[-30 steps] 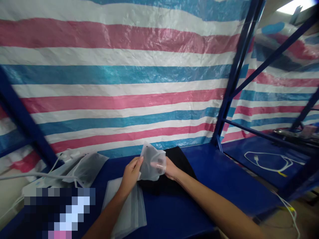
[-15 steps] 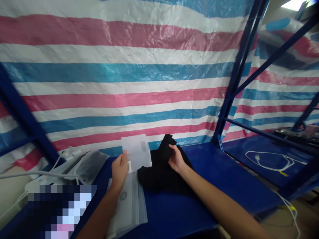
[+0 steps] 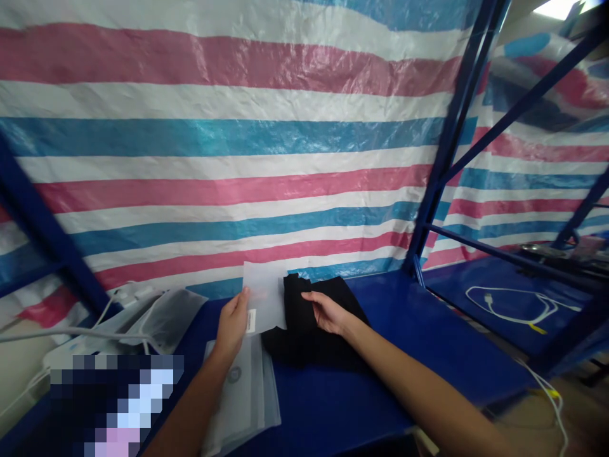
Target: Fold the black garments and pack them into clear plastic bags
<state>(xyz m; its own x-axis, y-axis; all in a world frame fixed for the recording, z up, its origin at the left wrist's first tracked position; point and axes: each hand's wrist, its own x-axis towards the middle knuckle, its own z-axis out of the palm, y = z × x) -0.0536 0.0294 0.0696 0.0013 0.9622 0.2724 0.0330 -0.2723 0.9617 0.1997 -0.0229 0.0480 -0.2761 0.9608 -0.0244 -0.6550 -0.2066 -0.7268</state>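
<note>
My left hand (image 3: 233, 320) is closed on the left edge of a frosted plastic bag (image 3: 266, 292), held upright, with a small white label near its lower left corner. Between thumb and fingers, my right hand (image 3: 328, 312) grips a folded black cloth (image 3: 297, 304). The cloth's left side meets the bag's right edge; whether any of it is inside, I cannot tell. More black fabric (image 3: 340, 292) lies on the blue tabletop (image 3: 342, 406) behind and below that hand. Under my left forearm, a stack of frosted plastic bags (image 3: 252, 381) lies flat.
At the left are a power strip with cables (image 3: 128, 295), another frosted bag (image 3: 176, 317) and a pixelated dark screen (image 3: 114, 406). Blue metal posts (image 3: 435, 171) frame a striped tarp (image 3: 238, 190). A white cable (image 3: 514, 311) lies coiled on the right-hand table.
The folded black cloth in my right hand has moved left and slightly down, up against the bag. My left hand and the bag have shifted slightly right.
</note>
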